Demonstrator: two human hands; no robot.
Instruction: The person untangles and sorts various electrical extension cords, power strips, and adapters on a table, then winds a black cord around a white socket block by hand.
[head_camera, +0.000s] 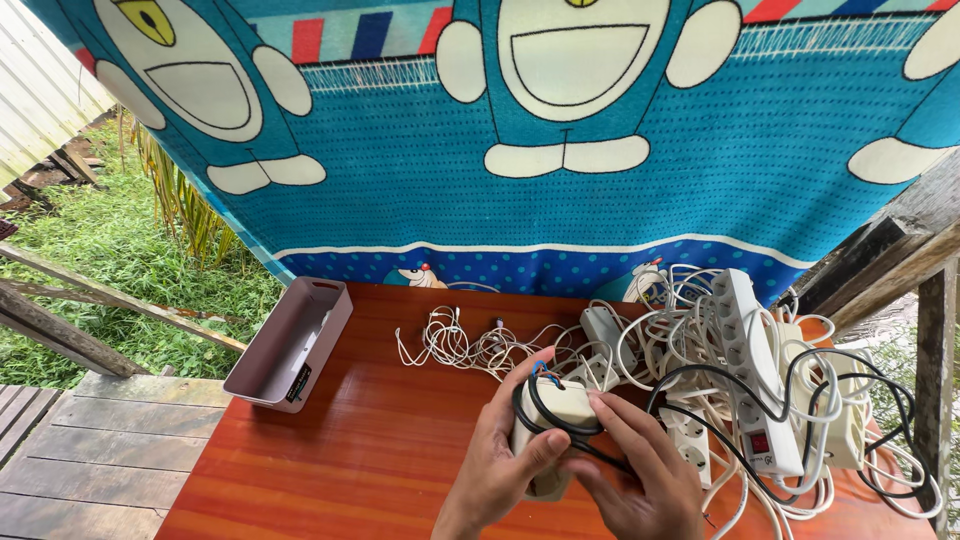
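Near centre of the orange-brown counter (330, 440): a cream power strip (560, 415) held in both hands, black cable (548, 425) looped around its body. Left hand (495, 465) wrapped around the strip's left side and underside, thumb pressed across the front; grip clamped on the strip. Right hand (635, 465) laid over the right side, fingers pinching the black cable where it leaves the strip; grip closed on the cable. Bare wire ends, blue and brown (541, 371), standing up at the strip's far end.

Winding apparently partway: a loop or two seated on the strip, the rest of the black cable trailing off right into the pile. Exact number of turns not readable behind the fingers.

Right of the hands: a tangled heap of white power strips (755, 370) and white cords (680, 320), unsorted, crossed by more black cable. Far centre: a small loose bundle of thin white wires (450, 345). Far left, at the counter's edge: a grey open bin (325, 335), with nothing visible inside. Bulk of the sorting judged not yet done.
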